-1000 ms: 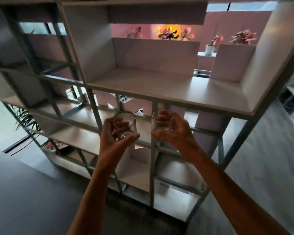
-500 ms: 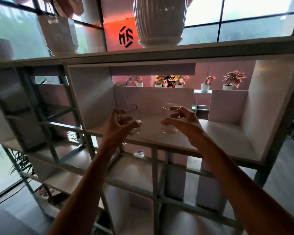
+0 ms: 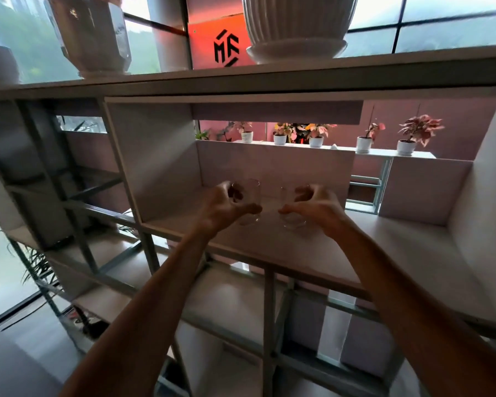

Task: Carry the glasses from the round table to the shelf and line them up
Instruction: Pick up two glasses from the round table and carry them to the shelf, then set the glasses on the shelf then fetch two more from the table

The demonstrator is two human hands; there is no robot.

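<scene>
Two clear drinking glasses are inside the wide middle compartment of the shelf (image 3: 398, 242). My left hand (image 3: 226, 203) grips the left glass (image 3: 251, 199), thumb in front and fingers behind it. My right hand (image 3: 312, 209) curls round the right glass (image 3: 291, 216), whose base sits at or just above the shelf board. The glasses are side by side, a small gap between them, both upright. Whether the left glass touches the board I cannot tell.
A white ribbed pot (image 3: 295, 27) and a clear vase (image 3: 93, 38) stand on the top board overhead. Small potted plants (image 3: 407, 138) line a ledge behind the shelf. The compartment's side wall (image 3: 155, 161) is close on the left; bare board extends to the right.
Both hands rose from below the shelf board and reached into the middle compartment with the glasses, then moved them deeper and lower toward the board.
</scene>
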